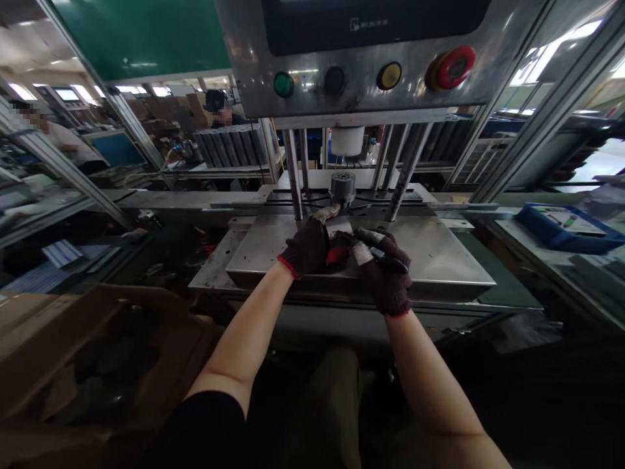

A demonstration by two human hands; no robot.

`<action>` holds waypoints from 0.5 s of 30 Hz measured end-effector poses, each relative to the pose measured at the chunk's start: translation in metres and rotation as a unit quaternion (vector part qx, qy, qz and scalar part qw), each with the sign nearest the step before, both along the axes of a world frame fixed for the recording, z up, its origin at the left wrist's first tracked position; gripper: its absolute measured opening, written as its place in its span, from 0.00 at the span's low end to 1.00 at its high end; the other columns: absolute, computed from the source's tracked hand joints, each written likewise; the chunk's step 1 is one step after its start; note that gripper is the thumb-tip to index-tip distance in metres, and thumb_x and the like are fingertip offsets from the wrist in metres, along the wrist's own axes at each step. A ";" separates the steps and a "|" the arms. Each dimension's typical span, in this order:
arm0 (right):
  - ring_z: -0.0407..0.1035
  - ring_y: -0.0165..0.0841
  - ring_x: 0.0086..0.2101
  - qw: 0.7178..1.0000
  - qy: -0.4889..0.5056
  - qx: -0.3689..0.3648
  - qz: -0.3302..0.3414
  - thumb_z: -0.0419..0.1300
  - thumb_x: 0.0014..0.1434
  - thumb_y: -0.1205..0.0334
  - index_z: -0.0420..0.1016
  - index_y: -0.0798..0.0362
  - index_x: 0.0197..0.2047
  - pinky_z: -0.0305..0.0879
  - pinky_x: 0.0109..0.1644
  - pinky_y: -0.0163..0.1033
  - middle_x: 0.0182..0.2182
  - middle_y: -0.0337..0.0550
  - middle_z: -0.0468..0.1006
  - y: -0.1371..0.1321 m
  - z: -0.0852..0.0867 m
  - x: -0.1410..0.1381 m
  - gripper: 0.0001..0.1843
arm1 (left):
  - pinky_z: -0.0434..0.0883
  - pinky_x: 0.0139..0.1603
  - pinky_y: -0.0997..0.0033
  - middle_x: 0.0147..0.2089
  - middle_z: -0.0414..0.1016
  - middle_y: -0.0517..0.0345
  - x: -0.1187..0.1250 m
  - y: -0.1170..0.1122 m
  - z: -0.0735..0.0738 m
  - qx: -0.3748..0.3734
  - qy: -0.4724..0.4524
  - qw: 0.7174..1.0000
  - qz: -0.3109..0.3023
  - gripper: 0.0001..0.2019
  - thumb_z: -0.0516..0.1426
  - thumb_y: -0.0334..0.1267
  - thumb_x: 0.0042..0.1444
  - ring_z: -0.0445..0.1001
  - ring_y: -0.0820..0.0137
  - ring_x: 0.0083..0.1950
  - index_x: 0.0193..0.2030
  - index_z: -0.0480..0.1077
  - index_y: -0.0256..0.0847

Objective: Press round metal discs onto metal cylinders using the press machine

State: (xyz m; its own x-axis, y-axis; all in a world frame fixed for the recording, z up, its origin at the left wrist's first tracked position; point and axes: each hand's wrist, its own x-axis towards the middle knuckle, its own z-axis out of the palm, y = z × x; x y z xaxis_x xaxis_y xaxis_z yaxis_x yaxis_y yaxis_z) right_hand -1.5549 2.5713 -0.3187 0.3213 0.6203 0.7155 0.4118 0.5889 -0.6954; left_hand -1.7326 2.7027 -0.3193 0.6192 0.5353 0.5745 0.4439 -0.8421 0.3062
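The L hand (305, 247), in a dark knit glove w/ red cuff, is curled, fingers pointing fwd; can't tell if it grips anything. Just beside its fingers lie a pale slip (339, 228) and a small red item (336, 251), btwn the two hands. The R hand (383, 273), similar glove w/ white tape on the fingers, pinches a black marker (388, 260) against the palm. Both hands are over a steel plate surface (430, 257) of a press, w/ a round metal part (342, 189) just ahead, among upright steel columns (293, 172). Above sits a steel control panel (361, 78) w/ green, black, yellow buttons and a red e-stop (455, 67). Cardboard box (97, 326) at lower L, blue tray (569, 228) at R. A co-worker in a cap (217, 107) stands well back.
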 end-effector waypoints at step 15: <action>0.85 0.43 0.45 0.995 0.095 -0.028 -0.008 0.71 0.64 0.47 0.89 0.50 0.44 0.83 0.54 0.50 0.44 0.49 0.89 -0.001 0.003 0.000 0.15 | 0.64 0.86 0.35 0.79 0.72 0.36 0.000 -0.010 0.011 -0.052 -0.053 0.997 -0.023 0.43 0.72 0.59 0.61 0.70 0.44 0.81 0.77 0.68 0.41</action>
State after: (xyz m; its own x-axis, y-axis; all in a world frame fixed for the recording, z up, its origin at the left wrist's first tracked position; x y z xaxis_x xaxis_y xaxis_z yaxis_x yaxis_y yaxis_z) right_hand -1.5552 2.5706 -0.3160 0.4570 0.6520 0.6050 0.2783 0.5412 -0.7935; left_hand -1.7325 2.6923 -0.3084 0.5833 0.5687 0.5800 0.3669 -0.8215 0.4365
